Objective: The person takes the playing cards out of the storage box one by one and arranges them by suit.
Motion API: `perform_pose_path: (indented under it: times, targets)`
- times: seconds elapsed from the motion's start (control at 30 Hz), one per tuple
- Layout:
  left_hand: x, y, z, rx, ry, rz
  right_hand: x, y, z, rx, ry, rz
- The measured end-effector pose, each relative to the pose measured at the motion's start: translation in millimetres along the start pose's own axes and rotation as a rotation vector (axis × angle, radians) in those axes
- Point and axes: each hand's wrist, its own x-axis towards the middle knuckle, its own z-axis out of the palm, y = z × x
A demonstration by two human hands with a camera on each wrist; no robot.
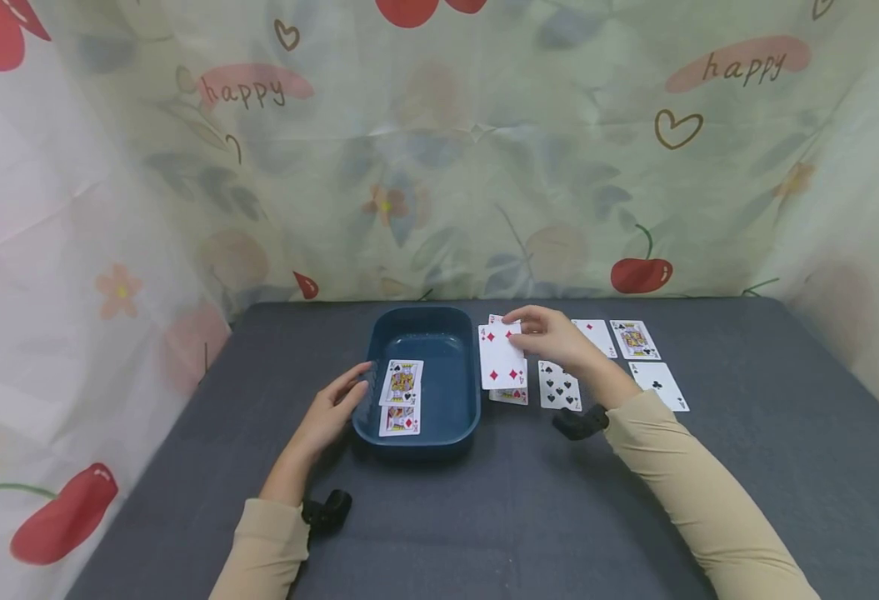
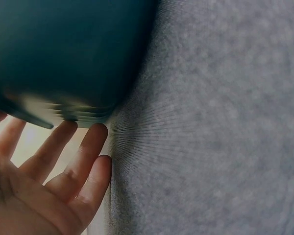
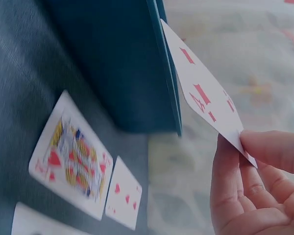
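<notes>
My right hand (image 1: 562, 337) pinches a four of diamonds (image 1: 501, 358) by its edge, between thumb and fingers, above the table just right of a dark blue box (image 1: 439, 383). In the right wrist view the held card (image 3: 206, 93) tilts close to the box's rim (image 3: 174, 93). My left hand (image 1: 330, 408) is at the box's left side, fingertips at the wall and loosely extended, as the left wrist view shows from below. Inside the box lie two face cards, a black-suited one (image 1: 402, 382) overlapping a diamond one (image 1: 400, 422).
Below the held card lie a king of hearts (image 3: 73, 156) and a hearts number card (image 3: 123, 193). Further right are a seven of spades (image 1: 559, 386), a diamond card (image 1: 596, 337), a clubs face card (image 1: 635, 339) and a clubs number card (image 1: 659, 385). Patterned cloth (image 1: 439, 208) hangs behind the dark table.
</notes>
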Motion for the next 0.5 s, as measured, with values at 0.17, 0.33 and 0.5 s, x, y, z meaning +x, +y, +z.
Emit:
perform_pose_path:
  times: [0.17, 0.33, 0.5]
  targets:
    - [16.9, -21.2, -1.2, -0.002, 0.002, 0.006, -7, 14, -18.8, 0.016, 0.038, 0.017]
    - [23.7, -32.6, -0.8, 0.013, 0.014, 0.033, -16, 31, -37.2, 0.016, 0.088, 0.055]
    - [23.1, -32.6, -0.3, 0.010, 0.020, 0.048, -26, 46, -53.5, -0.058, 0.134, 0.160]
